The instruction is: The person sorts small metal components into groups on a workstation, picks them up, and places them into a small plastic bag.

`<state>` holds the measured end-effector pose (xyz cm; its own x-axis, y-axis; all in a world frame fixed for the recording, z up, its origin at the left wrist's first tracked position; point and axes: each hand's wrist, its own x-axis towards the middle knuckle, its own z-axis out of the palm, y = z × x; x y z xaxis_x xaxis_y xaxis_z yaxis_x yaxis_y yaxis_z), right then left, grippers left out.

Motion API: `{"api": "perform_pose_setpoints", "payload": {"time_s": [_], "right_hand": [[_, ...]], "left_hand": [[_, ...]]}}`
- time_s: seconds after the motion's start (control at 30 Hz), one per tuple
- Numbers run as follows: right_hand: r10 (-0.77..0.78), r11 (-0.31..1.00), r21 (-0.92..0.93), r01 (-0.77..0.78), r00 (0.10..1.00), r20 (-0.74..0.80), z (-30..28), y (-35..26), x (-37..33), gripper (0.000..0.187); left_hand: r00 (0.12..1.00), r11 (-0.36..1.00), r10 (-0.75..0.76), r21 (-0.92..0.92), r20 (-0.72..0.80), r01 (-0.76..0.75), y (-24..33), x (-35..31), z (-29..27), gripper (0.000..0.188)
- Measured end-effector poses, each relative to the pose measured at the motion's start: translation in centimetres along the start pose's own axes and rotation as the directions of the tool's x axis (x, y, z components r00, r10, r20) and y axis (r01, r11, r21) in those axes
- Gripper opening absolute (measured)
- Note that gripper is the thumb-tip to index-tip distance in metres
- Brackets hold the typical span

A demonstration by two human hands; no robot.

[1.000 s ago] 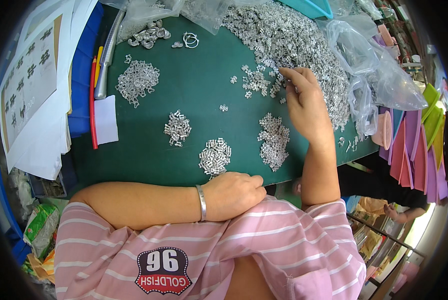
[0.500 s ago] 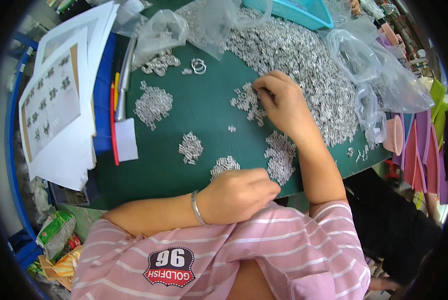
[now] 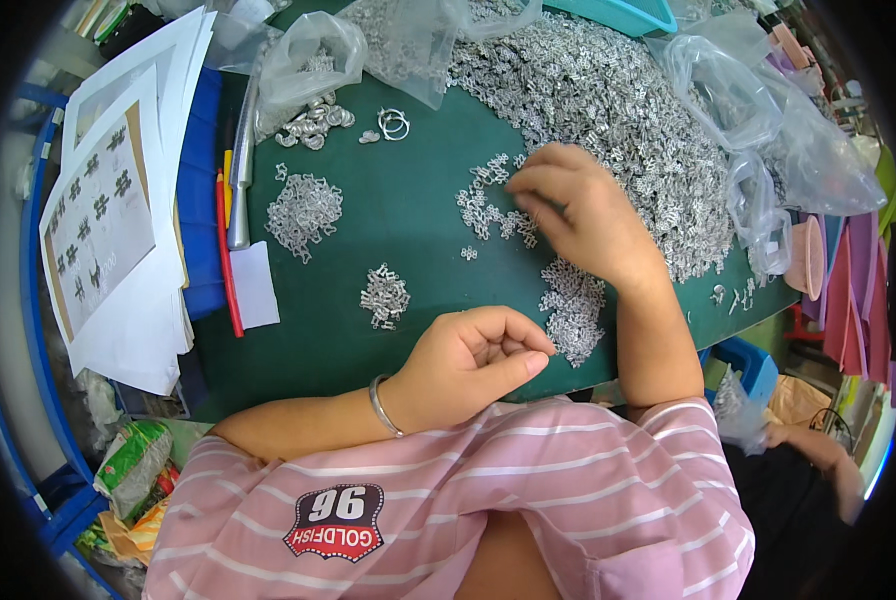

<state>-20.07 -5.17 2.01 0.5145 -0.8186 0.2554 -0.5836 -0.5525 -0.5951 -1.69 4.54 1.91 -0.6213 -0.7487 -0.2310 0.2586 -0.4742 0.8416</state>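
Note:
Small silver metal pieces lie in heaps on a green table top (image 3: 388, 180). My right hand (image 3: 583, 215) hovers over a loose spread of them (image 3: 483, 205), beside the large heap (image 3: 618, 120). Its bent thumb and index finger stand a little apart, slightly blurred, with nothing visible between them. Lower down, my left hand (image 3: 473, 355) is curled, thumb and index tips together. Anything between those tips is too small to make out. Right of its fingertips sits a small pile (image 3: 575, 315). Another pile (image 3: 384, 296) lies left of that hand, and a few joined pieces (image 3: 469, 254) lie above it.
Another pile (image 3: 305, 215), round metal discs (image 3: 313, 122) and rings (image 3: 393, 124) are at the left. Beyond them are pencils (image 3: 228, 250) and paper sheets (image 3: 108, 200). Plastic bags (image 3: 808, 150) and a turquoise basket (image 3: 628, 14) border the large heap. A person's arm (image 3: 823, 455) shows at lower right.
My left hand has turned thumb-side up and lifted slightly, covering a small pile that showed before. My right hand has shifted a little right and down, its fingers more spread. The view has shifted slightly.

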Motion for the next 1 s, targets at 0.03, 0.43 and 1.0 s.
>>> {"api": "perform_pose_setpoints", "payload": {"time_s": [0.03, 0.43, 1.0], "right_hand": [[-0.065, 0.998, -0.018, 0.065, 0.998, 0.011, 0.1, 0.2, 0.0, 0.012], [0.201, 0.98, 0.035, -0.198, 0.972, -0.118, 0.8, 1.2, 0.7, 0.01], [0.384, 0.879, 0.351, -0.323, 0.916, -0.119, 0.6, 1.4, 0.8, 0.013]], "left_hand": [[0.991, 0.973, -0.123, -0.192, 0.044, 0.129, 0.3, 0.0, -0.1, 0.012], [0.974, 0.62, -0.134, -0.752, 0.182, 0.225, -0.4, 0.2, -1.8, 0.019], [0.975, 0.587, -0.137, -0.778, 0.176, 0.223, -0.9, 0.5, -2.3, 0.018]]}}
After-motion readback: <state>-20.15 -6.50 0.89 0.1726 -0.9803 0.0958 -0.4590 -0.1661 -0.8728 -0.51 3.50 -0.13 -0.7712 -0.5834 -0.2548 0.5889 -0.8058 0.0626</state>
